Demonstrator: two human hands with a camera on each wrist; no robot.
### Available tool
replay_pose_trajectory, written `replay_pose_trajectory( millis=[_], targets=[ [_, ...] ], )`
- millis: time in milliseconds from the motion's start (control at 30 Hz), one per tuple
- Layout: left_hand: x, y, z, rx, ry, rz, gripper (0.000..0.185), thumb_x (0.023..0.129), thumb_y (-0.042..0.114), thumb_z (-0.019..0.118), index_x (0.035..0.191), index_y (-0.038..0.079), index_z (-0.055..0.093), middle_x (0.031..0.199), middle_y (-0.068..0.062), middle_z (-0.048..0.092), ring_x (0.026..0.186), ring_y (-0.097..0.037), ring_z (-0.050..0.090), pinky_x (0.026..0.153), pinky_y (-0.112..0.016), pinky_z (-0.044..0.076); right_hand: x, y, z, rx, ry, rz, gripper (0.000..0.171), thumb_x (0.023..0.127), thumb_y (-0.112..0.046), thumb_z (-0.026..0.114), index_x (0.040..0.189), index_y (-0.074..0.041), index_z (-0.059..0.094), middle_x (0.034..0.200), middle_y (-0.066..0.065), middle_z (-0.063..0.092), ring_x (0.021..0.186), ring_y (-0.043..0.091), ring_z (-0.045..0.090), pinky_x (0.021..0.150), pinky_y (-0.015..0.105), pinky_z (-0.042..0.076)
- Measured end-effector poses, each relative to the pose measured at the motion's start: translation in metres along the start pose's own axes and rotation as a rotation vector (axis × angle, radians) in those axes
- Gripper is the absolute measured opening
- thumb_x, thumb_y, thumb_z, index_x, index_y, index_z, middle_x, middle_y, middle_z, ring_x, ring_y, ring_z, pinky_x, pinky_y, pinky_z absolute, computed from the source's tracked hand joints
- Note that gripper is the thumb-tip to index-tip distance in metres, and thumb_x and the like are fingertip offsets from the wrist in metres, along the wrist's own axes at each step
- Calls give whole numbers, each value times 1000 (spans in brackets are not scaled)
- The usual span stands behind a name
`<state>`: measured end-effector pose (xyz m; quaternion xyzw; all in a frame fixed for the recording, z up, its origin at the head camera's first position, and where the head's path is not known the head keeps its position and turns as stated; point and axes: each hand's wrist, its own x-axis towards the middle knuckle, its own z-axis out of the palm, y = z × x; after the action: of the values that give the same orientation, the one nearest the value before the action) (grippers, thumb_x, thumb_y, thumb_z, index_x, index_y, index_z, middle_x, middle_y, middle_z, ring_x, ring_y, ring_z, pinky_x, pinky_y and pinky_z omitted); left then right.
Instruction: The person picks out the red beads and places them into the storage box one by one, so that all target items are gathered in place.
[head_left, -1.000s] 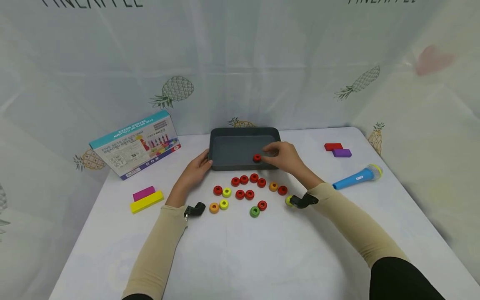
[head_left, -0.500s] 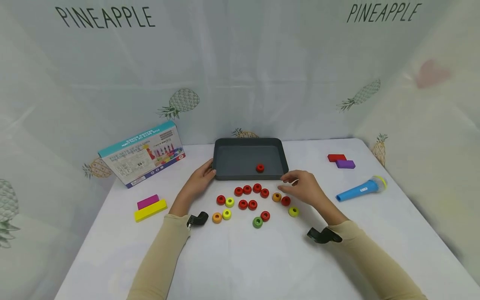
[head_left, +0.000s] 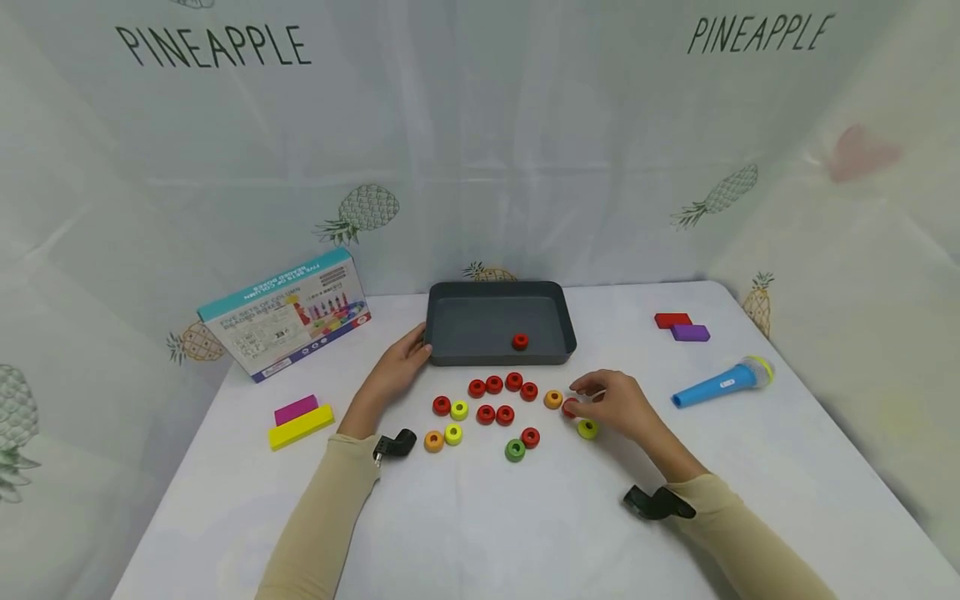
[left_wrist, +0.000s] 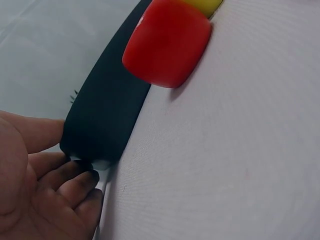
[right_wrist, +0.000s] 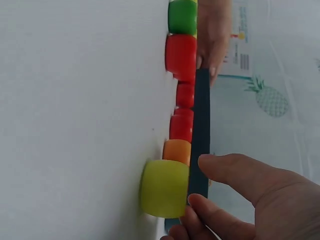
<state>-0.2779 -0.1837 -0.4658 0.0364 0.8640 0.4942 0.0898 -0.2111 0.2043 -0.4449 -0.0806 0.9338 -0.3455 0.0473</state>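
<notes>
At far left, a white cardboard box with a turquoise top edge (head_left: 288,321) stands beyond a flat magenta block (head_left: 296,408) and a long yellow block (head_left: 302,427), side by side on the white table (head_left: 480,525). Next, the left hand (head_left: 394,369) has its thumb and curled fingers clamped on the left edge of a shallow, dark grey rectangular tray (head_left: 480,317); a light, steady hold should keep it from tipping or sliding. Near the tray's front right sits one glossy red bead with a hole (head_left: 521,342).

In front lie loose red, yellow, orange and green beads (head_left: 505,415). Toward their right, a second red bead (head_left: 568,401) lies between an orange bead (head_left: 553,399) and a yellow-green bead (head_left: 587,429). The right hand (head_left: 618,406) is at it, thumb and forefinger apart; whether they touch it I cannot tell. A good pinch would likely want both on opposite sides, low and square, since rounded sides could slip, with the other fingers clear of the yellow-green bead.

Farther right lie a red block (head_left: 672,320), a purple block (head_left: 691,333) and a blue toy microphone (head_left: 720,386), apart from both hands
</notes>
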Motion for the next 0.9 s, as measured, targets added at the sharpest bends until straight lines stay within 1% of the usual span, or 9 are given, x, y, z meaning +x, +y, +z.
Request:
replay_pose_trajectory(
  millis=[200, 333, 433, 567, 700, 800, 900],
  targets=[
    [0, -3, 2, 3, 4, 20, 61, 108, 35, 46, 163, 25, 21, 169, -3, 25, 153, -26, 32, 126, -46, 26, -3, 4, 8, -30, 3, 11, 31, 81, -29, 86, 105, -12, 78, 97, 4, 72, 90, 20, 64, 75, 30, 58],
    [1, -5, 2, 12, 5, 18, 61, 109, 35, 45, 163, 25, 21, 169, -4, 25, 153, -26, 32, 126, -47, 26, -4, 3, 11, -26, 3, 18, 28, 82, -26, 85, 105, -11, 78, 96, 5, 71, 88, 21, 61, 73, 27, 55],
    [1, -4, 1, -4, 3, 18, 61, 108, 34, 46, 163, 25, 21, 169, -3, 25, 153, -25, 33, 126, -46, 26, -4, 2, 11, -28, 5, 17, 28, 82, -25, 84, 105, -11, 78, 97, 5, 71, 88, 21, 59, 73, 27, 53],
    [1, -3, 0, -6, 6, 12, 61, 108, 35, 46, 163, 25, 21, 169, -3, 25, 153, -26, 32, 126, -47, 26, -4, 2, 11, -34, 12, 6, 28, 82, -25, 84, 106, -11, 78, 97, 4, 70, 88, 20, 57, 73, 28, 52],
    [0, -2, -1, -4, 9, 2, 61, 108, 35, 46, 163, 25, 21, 169, -3, 25, 153, -26, 32, 126, -47, 26, -3, 2, 9, -32, 10, -5, 29, 82, -26, 84, 107, -11, 78, 98, 4, 72, 89, 20, 60, 74, 29, 56],
    [0, 0, 0, -8, 8, 5, 61, 108, 35, 47, 163, 24, 22, 169, -3, 25, 153, -25, 33, 126, -46, 27, -3, 0, 5, -26, 15, 4, 29, 83, -26, 84, 107, -11, 78, 101, 5, 73, 91, 21, 64, 77, 33, 60],
    [0, 0, 0, -6, 7, 7, 62, 108, 35, 47, 163, 24, 22, 169, -3, 25, 153, -26, 33, 125, -46, 28, 0, -4, -1, -18, 24, 0, 30, 83, -26, 84, 108, -11, 78, 105, 8, 74, 94, 24, 66, 81, 38, 62]
  ],
)
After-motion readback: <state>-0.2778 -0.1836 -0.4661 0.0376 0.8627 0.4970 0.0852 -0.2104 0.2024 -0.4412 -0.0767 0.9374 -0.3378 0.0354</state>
